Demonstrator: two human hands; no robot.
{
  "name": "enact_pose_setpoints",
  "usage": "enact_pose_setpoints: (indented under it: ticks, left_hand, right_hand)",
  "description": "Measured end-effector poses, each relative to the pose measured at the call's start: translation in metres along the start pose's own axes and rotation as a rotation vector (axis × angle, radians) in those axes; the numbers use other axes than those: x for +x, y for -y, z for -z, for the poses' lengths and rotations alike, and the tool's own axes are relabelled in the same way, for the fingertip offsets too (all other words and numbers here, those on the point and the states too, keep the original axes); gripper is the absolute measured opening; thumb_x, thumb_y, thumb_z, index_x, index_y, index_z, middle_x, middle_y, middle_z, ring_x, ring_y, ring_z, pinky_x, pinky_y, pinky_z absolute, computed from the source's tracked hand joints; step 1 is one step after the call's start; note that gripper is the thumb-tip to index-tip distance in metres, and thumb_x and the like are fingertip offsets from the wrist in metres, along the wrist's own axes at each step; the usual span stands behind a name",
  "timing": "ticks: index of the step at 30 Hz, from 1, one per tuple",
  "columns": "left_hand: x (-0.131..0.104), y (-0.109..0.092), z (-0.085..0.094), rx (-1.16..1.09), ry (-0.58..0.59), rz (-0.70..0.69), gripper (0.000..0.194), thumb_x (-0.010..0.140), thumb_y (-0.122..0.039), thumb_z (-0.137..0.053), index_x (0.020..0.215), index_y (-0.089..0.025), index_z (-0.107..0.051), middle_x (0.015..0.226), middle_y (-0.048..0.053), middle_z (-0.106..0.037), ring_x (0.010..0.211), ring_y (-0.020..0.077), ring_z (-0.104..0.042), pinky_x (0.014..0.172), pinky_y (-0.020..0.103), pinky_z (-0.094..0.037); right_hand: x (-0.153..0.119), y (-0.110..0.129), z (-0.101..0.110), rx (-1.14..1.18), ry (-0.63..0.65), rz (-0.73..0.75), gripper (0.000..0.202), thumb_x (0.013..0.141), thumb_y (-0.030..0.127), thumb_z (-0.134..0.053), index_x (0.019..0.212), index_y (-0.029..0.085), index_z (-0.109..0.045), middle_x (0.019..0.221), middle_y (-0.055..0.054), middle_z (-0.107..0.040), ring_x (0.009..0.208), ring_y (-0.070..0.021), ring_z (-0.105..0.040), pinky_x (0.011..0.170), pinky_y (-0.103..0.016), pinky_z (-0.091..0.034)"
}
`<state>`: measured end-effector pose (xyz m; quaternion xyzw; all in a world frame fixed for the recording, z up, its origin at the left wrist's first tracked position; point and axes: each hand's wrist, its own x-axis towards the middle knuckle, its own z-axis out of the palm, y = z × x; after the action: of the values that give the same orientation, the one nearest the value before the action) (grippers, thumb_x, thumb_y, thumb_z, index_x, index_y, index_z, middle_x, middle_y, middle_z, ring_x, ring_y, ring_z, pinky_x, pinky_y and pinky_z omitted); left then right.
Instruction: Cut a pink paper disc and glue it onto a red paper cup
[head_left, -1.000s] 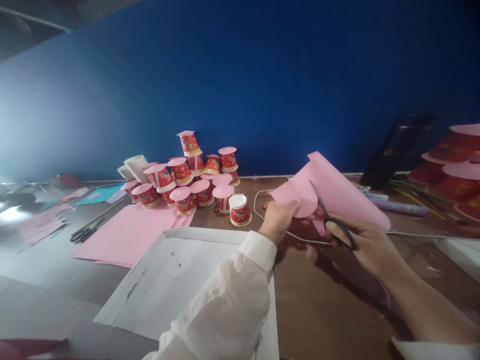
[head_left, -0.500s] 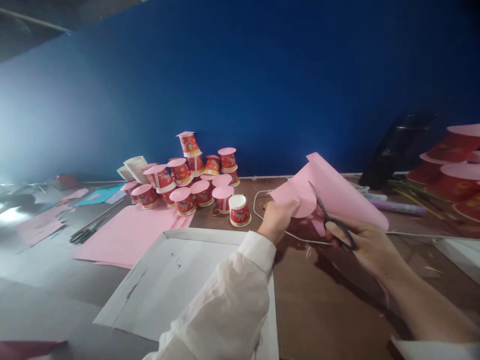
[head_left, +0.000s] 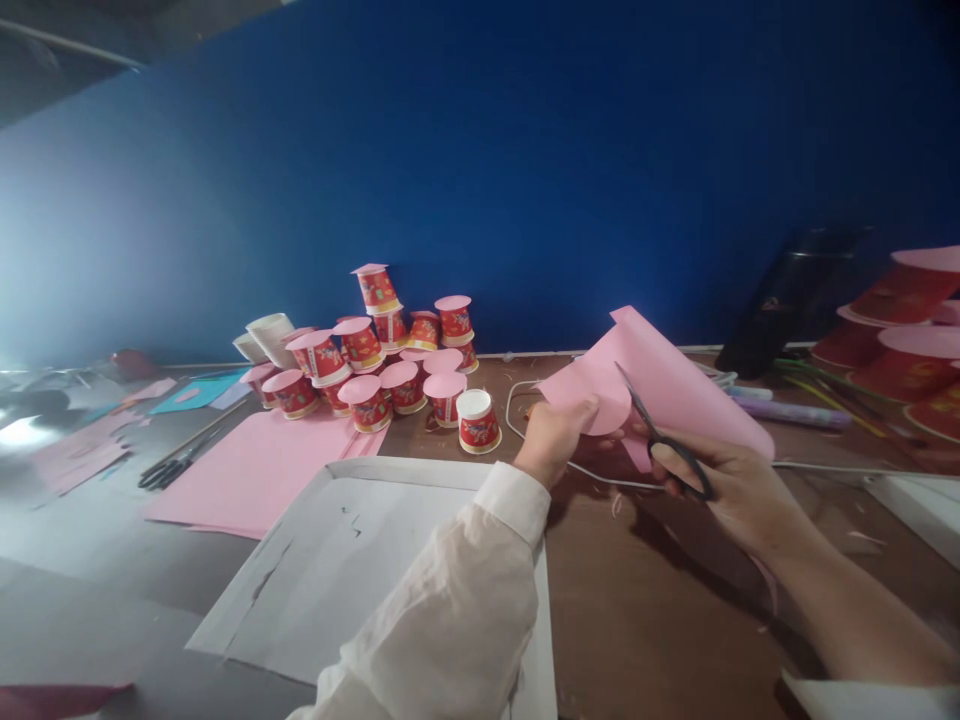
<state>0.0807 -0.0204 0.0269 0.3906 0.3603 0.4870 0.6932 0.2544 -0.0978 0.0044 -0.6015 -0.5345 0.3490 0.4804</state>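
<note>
A large pink paper sheet (head_left: 675, 375) is raised above the brown table, its upper edge curled. My left hand (head_left: 555, 435) pinches its left part, where a rounded pink piece (head_left: 600, 400) shows under the thumb. Black-handled scissors (head_left: 651, 432) are gripped in my right hand (head_left: 712, 475), with the fingers through the handles. The blades lie against the paper, just right of the rounded edge. Whether the rounded piece is fully separate from the sheet I cannot tell.
Several red cups (head_left: 319, 357) topped with pink paper stand at the back left. One red cup (head_left: 478, 422) has a bare white top. Nearer are a white tray (head_left: 352, 570) and pink sheets (head_left: 232, 470). A white cord (head_left: 615, 482) crosses behind my hands; a black object (head_left: 784, 300) stands right.
</note>
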Motion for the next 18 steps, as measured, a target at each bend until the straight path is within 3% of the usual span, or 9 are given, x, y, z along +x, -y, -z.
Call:
enact_pose_setpoints:
  ticks: [3, 8, 12, 15, 18]
  left_hand:
    - [-0.001, -0.001, 0.000, -0.002, -0.005, -0.003, 0.008, 0.089, -0.015, -0.068, 0.093, -0.009, -0.070, 0.076, 0.009, -0.077, 0.075, 0.0269, -0.078, 0.069, 0.037, -0.067]
    - [0.001, 0.003, 0.002, 0.010, -0.019, -0.029, 0.010, 0.088, -0.019, -0.071, 0.091, -0.010, -0.071, 0.078, 0.012, -0.077, 0.077, 0.0296, -0.079, 0.073, 0.041, -0.067]
    - [0.006, 0.006, 0.007, 0.135, -0.023, -0.090, 0.016, 0.088, -0.025, -0.074, 0.095, -0.010, -0.074, 0.088, 0.013, -0.080, 0.092, 0.0302, -0.078, 0.084, 0.042, -0.065]
    - [0.006, 0.005, 0.010, 0.287, -0.055, -0.192, 0.017, 0.085, -0.024, -0.078, 0.095, -0.010, -0.075, 0.099, 0.016, -0.080, 0.104, 0.0308, -0.076, 0.093, 0.040, -0.061]
    - [0.002, -0.001, 0.008, 0.367, -0.063, -0.236, 0.012, 0.083, -0.019, -0.079, 0.089, -0.010, -0.076, 0.101, 0.017, -0.080, 0.104, 0.0309, -0.076, 0.097, 0.040, -0.059]
  right_hand:
    - [-0.004, 0.008, -0.003, 0.013, -0.042, 0.014, 0.045, 0.076, 0.066, -0.078, 0.075, 0.021, -0.081, 0.061, 0.000, -0.062, 0.061, -0.0174, -0.054, 0.061, -0.031, -0.043]
    - [-0.002, 0.011, 0.000, 0.043, 0.006, -0.054, 0.060, 0.071, 0.066, -0.082, 0.108, 0.019, -0.085, 0.065, -0.001, -0.067, 0.062, -0.0185, -0.057, 0.063, -0.033, -0.045]
    - [-0.002, 0.014, 0.002, 0.039, 0.016, -0.085, 0.068, 0.069, 0.065, -0.084, 0.117, 0.017, -0.083, 0.066, -0.002, -0.069, 0.064, -0.0205, -0.061, 0.065, -0.034, -0.047]
    - [-0.007, 0.022, -0.003, 0.047, -0.036, -0.073, 0.069, 0.069, 0.066, -0.083, 0.117, 0.016, -0.083, 0.064, -0.002, -0.068, 0.063, -0.0206, -0.060, 0.064, -0.034, -0.047]
    - [-0.012, 0.031, -0.009, 0.069, -0.107, -0.029, 0.059, 0.070, 0.068, -0.080, 0.098, 0.017, -0.085, 0.062, 0.000, -0.064, 0.063, -0.0187, -0.056, 0.064, -0.032, -0.047]
